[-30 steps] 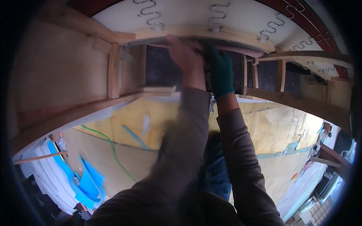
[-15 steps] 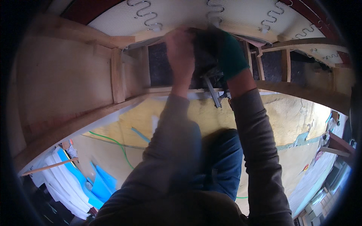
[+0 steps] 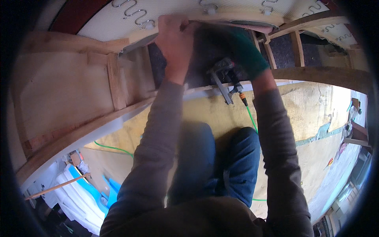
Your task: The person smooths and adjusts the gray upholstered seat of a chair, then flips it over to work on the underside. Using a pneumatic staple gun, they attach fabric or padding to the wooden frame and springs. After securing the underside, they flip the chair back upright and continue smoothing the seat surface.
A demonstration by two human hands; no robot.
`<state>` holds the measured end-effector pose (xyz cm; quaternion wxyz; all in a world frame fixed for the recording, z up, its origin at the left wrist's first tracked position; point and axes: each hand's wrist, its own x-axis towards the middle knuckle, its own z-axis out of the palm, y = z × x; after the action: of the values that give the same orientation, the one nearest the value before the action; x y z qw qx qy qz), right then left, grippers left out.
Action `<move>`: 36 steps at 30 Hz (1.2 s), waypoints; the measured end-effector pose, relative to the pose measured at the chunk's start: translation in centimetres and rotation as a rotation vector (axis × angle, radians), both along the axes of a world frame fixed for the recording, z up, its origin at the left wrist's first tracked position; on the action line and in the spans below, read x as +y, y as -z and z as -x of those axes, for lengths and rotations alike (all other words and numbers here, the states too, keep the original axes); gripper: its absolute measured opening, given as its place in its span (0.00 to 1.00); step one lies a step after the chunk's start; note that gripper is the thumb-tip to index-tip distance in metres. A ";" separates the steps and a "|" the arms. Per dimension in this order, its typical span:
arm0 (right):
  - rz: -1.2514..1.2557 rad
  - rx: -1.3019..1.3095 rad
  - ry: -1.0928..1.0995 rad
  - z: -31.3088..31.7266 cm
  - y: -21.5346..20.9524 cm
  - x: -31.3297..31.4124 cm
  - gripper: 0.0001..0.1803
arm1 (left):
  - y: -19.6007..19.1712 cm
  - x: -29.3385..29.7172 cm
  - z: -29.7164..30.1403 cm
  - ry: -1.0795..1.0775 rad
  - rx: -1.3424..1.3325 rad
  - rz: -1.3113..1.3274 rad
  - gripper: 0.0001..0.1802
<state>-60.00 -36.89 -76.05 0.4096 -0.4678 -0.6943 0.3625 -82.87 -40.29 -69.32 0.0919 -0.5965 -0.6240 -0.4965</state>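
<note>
Sofa frame: the bare wooden furniture frame [image 3: 71,98] fills the view from 9 to 2 o'clock, its curved rails bending toward the rim, with pale webbing and zigzag springs [image 3: 132,10] along the top at 11 to 1 o'clock.
Floor: yellowish floor [image 3: 300,114] spreads below the frame from 3 to 5 o'clock.
Foam stack: white and blue sheets [image 3: 85,193] lie at 8 o'clock.
Dark fabric: a dark cloth panel [image 3: 205,51] sits at 12 o'clock, under the top rail, between the two hands.
Left hand: the bare left hand [image 3: 173,39] is at 12 o'clock, fingers curled tight over the edge of the dark fabric at the top rail, pinching it.
Right hand: the right hand [image 3: 246,55], in a green glove, is at 1 o'clock, closed around the staple gun.
Staple gun: the grey pneumatic staple gun [image 3: 223,77] is just below the fabric, near centre toward 12 o'clock.
Air hose: a thin green hose [image 3: 250,118] runs down from the gun's orange fitting.
</note>
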 end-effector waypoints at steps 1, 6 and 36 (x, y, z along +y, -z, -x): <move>0.086 -0.180 0.099 -1.7 1.9 -1.7 0.15 | -0.1 0.0 0.1 0.022 -0.001 -0.002 0.13; 0.330 -0.799 0.183 -2.4 13.0 -9.9 0.15 | -1.4 -0.3 0.1 0.037 0.022 0.085 0.14; 0.094 0.523 0.041 4.6 -0.6 -10.7 0.29 | -2.6 0.9 1.9 0.136 -0.063 0.266 0.12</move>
<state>-64.57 -47.64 -75.44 0.5602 -0.3909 -0.5375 0.4944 -84.80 -39.43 -66.70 -0.0415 -0.6284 -0.6451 -0.4327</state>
